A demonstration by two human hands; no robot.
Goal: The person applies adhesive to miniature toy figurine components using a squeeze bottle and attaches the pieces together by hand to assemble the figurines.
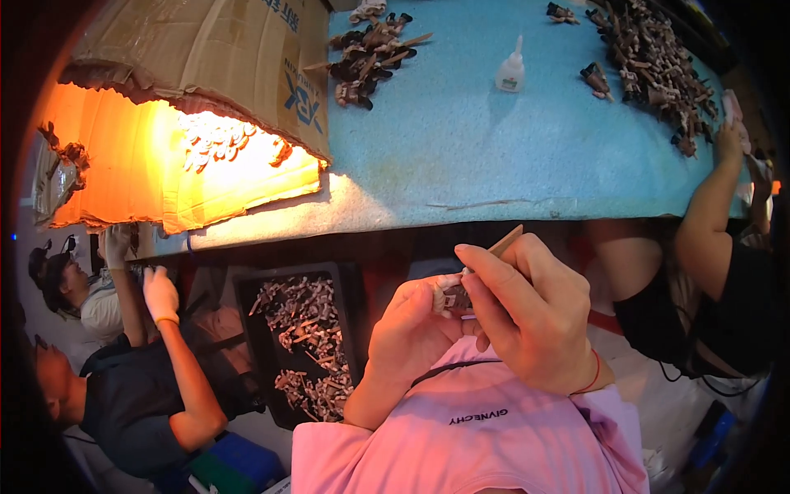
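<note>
Far left, I see a torn brown corrugated cardboard box point(206, 58) lying on the pale blue foam-covered table point(461, 156), blue print on its side, its open mouth glowing orange from a lamp I cannot see; small parts inside are washed out by the glare. Below it, a co-worker's white-gloved hand point(159, 292) is raised near the table edge. Next comes a black rectangular tray point(247, 354) of small brown and tan pieces, its lower end hidden behind my arm. My left hand point(409, 329) is curled shut around a small brown and white figurine part point(454, 296), held above my pink shirt point(469, 428), mostly hidden by fingers. My right hand point(535, 317) pinches a thin tan wooden stick point(504, 242) against that part. On the table stands 1 small white squeeze bottle point(511, 70), its label unreadable. At right, a heap of dark brown parts point(658, 58) runs out of view.
</note>
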